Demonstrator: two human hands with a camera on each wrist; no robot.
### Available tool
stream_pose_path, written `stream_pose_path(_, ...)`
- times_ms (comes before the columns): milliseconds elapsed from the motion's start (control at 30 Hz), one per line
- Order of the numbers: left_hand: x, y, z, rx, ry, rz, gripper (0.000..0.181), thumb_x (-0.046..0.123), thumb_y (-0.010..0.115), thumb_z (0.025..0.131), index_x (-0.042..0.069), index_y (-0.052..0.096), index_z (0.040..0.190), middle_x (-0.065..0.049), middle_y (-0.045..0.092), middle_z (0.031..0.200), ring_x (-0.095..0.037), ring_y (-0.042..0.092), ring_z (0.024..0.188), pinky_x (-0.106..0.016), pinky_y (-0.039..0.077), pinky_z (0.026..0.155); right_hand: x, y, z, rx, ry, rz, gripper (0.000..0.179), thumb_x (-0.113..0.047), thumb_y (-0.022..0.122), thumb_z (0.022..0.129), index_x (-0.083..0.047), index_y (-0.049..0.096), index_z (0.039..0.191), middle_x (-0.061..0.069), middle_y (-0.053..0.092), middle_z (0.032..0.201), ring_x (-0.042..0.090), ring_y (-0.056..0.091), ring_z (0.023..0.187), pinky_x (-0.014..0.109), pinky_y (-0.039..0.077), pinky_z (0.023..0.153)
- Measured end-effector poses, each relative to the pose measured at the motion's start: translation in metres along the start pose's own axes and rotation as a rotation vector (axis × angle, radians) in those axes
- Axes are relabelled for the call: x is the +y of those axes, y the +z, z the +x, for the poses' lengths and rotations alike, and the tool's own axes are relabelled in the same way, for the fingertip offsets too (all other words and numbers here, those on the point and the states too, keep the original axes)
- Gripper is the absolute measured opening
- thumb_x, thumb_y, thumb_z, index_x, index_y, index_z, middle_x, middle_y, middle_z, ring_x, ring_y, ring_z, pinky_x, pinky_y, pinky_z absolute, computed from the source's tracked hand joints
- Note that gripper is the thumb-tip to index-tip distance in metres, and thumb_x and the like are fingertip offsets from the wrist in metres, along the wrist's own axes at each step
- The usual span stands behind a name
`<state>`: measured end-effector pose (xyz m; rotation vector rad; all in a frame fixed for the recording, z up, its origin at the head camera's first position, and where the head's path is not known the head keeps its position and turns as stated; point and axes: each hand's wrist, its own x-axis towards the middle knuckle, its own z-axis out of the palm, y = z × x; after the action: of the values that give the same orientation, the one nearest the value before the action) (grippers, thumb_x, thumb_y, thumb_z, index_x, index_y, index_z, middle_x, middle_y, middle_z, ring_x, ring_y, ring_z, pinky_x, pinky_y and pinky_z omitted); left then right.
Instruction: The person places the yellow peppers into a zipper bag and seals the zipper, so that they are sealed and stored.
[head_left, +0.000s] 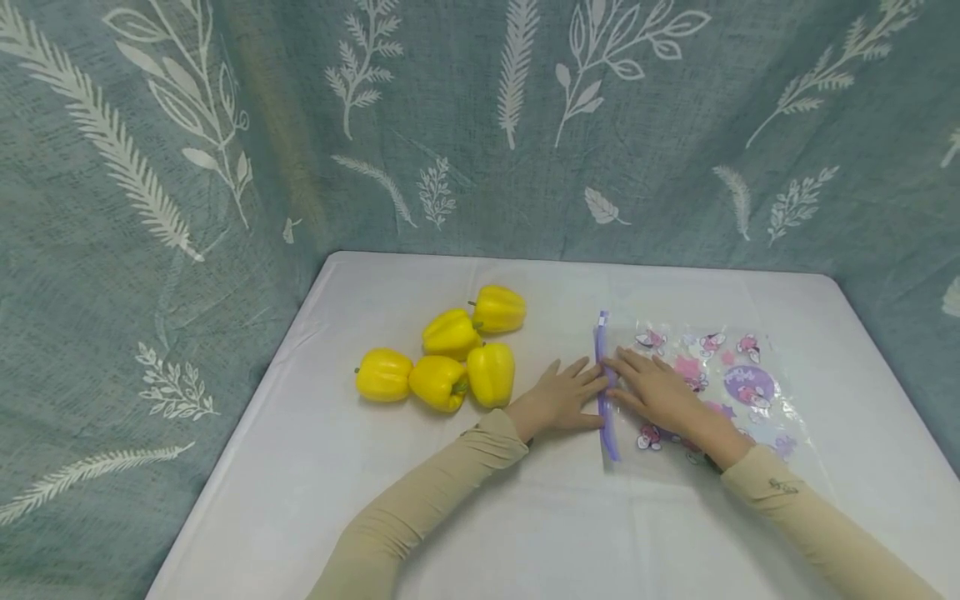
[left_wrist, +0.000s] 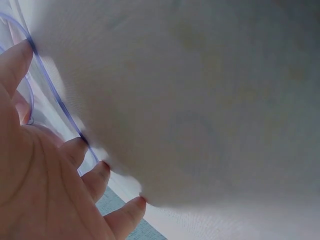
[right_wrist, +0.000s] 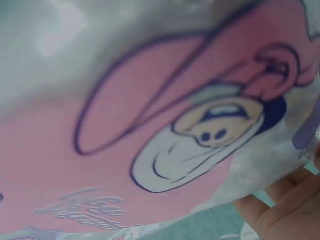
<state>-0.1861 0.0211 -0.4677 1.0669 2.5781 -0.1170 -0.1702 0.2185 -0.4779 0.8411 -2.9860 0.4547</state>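
A clear zip bag (head_left: 750,387) printed with pink and purple cartoon figures lies flat on the table, its purple zip strip (head_left: 608,442) facing left. My left hand (head_left: 553,402) is spread on the table, its fingertips right at that strip; the left wrist view shows straight fingers (left_wrist: 92,182) along the purple edge. On the bag rests my right hand (head_left: 660,396), fingers extended to the strip from the other side. In the right wrist view a large pink print (right_wrist: 200,120) fills most of the picture, and part of the right hand (right_wrist: 290,212) shows at lower right.
Several yellow bell peppers sit in a cluster left of the hands, the nearest a bell pepper (head_left: 491,375) just beyond the left wrist. The white table (head_left: 525,533) is bordered at the back and left by a green leaf-patterned curtain (head_left: 465,125).
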Motion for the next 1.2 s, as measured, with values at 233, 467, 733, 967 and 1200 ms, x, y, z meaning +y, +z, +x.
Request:
stream_pose_path(233, 0.000, 0.002, 0.001, 0.004, -0.001, -0.011, 0.071, 0.061, 0.036, 0.091, 0.026, 0.013, 0.149, 0.007, 0.006, 0.155, -0.016, 0.005, 0.143, -0.047, 0.010, 0.116, 0.002, 0.001, -0.001, 0.065, 0.002, 0.062, 0.043, -0.032, 0.050, 0.095, -0.014, 0.049, 0.134, 0.024, 0.042, 0.138, 0.045, 0.040, 0.125, 0.059, 0.034, 0.101)
stream_pose_path(467, 0.000, 0.002, 0.003, 0.002, -0.002, -0.010, 0.071, 0.062, 0.035, 0.091, 0.028, 0.012, 0.149, 0.007, 0.002, 0.156, -0.016, 0.004, 0.143, -0.047, 0.010, 0.116, 0.002, -0.002, -0.003, 0.103, 0.007, 0.100, 0.041, -0.028, 0.050, 0.096, -0.013, 0.049, 0.134, 0.024, 0.042, 0.138, 0.045, 0.037, 0.127, 0.059, 0.033, 0.102)
stream_pose_path(733, 0.001, 0.001, 0.001, -0.002, -0.005, 0.010, 0.071, 0.064, 0.032, 0.090, 0.030, 0.010, 0.149, 0.009, -0.001, 0.156, -0.016, 0.003, 0.143, -0.048, 0.011, 0.116, 0.001, -0.005, -0.004, 0.123, 0.016, 0.105, 0.043, -0.029, 0.049, 0.096, -0.013, 0.046, 0.135, 0.022, 0.043, 0.138, 0.043, 0.038, 0.127, 0.058, 0.035, 0.101)
stream_pose_path(967, 0.003, -0.001, -0.001, -0.002, -0.009, 0.006, 0.071, 0.064, 0.032, 0.090, 0.032, 0.008, 0.149, 0.009, 0.000, 0.156, -0.016, 0.004, 0.143, -0.048, 0.011, 0.116, 0.000, -0.007, -0.006, 0.142, 0.025, 0.103, 0.043, -0.028, 0.046, 0.098, -0.012, 0.043, 0.137, 0.020, 0.043, 0.138, 0.042, 0.040, 0.126, 0.058, 0.036, 0.100)
stream_pose_path(1200, 0.003, -0.003, -0.002, -0.017, -0.017, -0.013, 0.071, 0.065, 0.031, 0.090, 0.034, 0.005, 0.148, 0.009, 0.000, 0.156, -0.017, 0.003, 0.143, -0.048, 0.011, 0.116, -0.001, -0.010, -0.008, 0.165, 0.037, 0.095, 0.042, -0.028, 0.045, 0.098, -0.013, 0.042, 0.137, 0.020, 0.045, 0.137, 0.042, 0.041, 0.125, 0.059, 0.035, 0.100)
